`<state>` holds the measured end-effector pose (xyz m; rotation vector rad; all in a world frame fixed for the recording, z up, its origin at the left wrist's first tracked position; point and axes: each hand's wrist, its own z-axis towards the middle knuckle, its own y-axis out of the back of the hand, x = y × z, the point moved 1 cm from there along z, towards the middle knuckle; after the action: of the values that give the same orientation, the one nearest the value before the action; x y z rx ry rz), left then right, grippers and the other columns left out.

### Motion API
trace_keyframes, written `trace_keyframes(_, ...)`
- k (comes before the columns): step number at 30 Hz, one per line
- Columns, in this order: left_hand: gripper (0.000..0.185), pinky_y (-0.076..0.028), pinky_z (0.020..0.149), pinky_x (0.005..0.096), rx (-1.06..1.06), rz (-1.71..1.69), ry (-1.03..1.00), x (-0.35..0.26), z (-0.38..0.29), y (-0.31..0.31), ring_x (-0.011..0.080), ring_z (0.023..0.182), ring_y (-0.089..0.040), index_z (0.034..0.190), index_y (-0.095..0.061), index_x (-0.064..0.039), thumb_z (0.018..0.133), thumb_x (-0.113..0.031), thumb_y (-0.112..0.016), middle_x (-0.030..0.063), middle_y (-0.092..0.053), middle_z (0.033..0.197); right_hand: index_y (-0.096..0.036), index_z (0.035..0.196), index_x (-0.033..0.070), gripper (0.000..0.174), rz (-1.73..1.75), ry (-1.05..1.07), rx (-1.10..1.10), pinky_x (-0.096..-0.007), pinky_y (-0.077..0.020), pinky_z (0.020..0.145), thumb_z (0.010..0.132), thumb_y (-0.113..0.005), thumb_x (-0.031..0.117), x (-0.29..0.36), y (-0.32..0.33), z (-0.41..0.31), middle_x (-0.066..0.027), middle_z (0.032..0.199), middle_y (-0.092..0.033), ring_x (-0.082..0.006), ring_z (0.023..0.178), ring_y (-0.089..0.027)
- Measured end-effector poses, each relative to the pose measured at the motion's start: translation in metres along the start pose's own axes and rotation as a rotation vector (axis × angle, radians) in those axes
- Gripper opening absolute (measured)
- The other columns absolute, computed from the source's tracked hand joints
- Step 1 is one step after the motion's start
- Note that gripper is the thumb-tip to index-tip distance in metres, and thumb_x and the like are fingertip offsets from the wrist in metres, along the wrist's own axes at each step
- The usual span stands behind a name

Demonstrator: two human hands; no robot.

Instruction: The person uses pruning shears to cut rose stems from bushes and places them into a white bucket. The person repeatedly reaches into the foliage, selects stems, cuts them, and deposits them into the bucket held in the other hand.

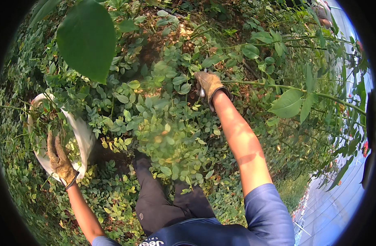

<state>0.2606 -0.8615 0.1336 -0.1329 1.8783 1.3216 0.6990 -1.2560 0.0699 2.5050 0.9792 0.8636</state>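
My left hand (pixel 59 156), in a tan work glove with a dark cuff, reaches over the rim of a white sack (pixel 80 132) at the left. Its fingers lie extended against cut stems and leaves (pixel 45 118) inside the sack. My right hand (pixel 209 85), in a matching glove, is among rose foliage near the middle. Its fingers are curled around a tool with pale handles (pixel 202 92), probably hand pruners; the blades are hidden by leaves and the glove.
Dense rose bushes (pixel 175 132) surround my legs. Long thorny canes (pixel 261 83) reach in from the right, and a large leaf (pixel 86 40) hangs close to the camera. Plastic greenhouse sheeting (pixel 335 196) shows at the right. Part of another person (pixel 323 13) appears at the upper right.
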Motion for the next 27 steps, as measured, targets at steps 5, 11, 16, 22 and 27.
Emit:
trace_keyframes(5, 0.046, -0.049, 0.113, 0.0375, 0.246, -0.026, 0.039, 0.003, -0.051, -0.021, 0.0284, 0.135, -0.061, 0.153, -0.053, -0.002, 0.108, -0.01, -0.058, 0.0194, -0.063, 0.146, -0.063, 0.095, 0.006, 0.025, -0.086, -0.16, 0.074, -0.0395, -0.0517, 0.063, 0.095, -0.065, 0.031, 0.01, -0.019, 0.018, -0.009, 0.08, -0.062, -0.0238, 0.069, -0.062)
trace_keyframes(11, 0.038, -0.054, 0.106, 0.035, 0.526, -0.053, 0.179, -0.007, -0.181, -0.058, 0.0255, 0.125, -0.068, 0.141, -0.062, 0.0, 0.104, -0.01, -0.066, 0.0162, -0.068, 0.138, -0.066, 0.111, 0.009, 0.031, -0.971, 0.103, 0.181, -0.0355, -0.0541, 0.086, 0.098, -0.063, 0.037, 0.009, -0.019, 0.063, -0.0073, 0.107, -0.068, -0.0199, 0.097, -0.068)
trace_keyframes(16, 0.036, -0.056, 0.103, 0.0359, 0.639, -0.128, 0.232, -0.027, -0.239, -0.07, 0.0259, 0.122, -0.07, 0.136, -0.065, -0.001, 0.104, -0.015, -0.069, 0.0158, -0.071, 0.134, -0.058, 0.121, 0.015, 0.034, -1.954, 0.295, 0.262, -0.0294, -0.0495, 0.098, 0.102, -0.053, 0.042, 0.008, -0.024, 0.09, -0.0052, 0.119, -0.059, -0.0145, 0.114, -0.061)
trace_keyframes(22, 0.033, -0.056, 0.101, 0.0384, 0.562, -0.077, 0.174, -0.062, -0.204, -0.078, 0.0303, 0.117, -0.072, 0.133, -0.068, 0.0, 0.103, -0.013, -0.067, 0.0189, -0.073, 0.129, -0.069, 0.116, 0.008, 0.031, -0.948, 0.175, 0.007, -0.0443, -0.0553, 0.093, 0.1, -0.052, 0.029, 0.014, -0.013, 0.07, -0.017, 0.121, -0.071, -0.0321, 0.11, -0.071)
trace_keyframes(27, 0.033, -0.057, 0.101, 0.0394, 0.491, -0.156, -0.13, -0.132, -0.124, -0.123, 0.0335, 0.117, -0.072, 0.132, -0.068, 0.0, 0.101, -0.01, -0.068, 0.0184, -0.073, 0.129, -0.069, 0.127, 0.008, 0.039, -0.809, 0.174, -0.075, -0.0466, -0.0533, 0.104, 0.101, -0.048, 0.029, 0.023, -0.008, 0.048, -0.02, 0.138, -0.067, -0.0394, 0.124, -0.066)
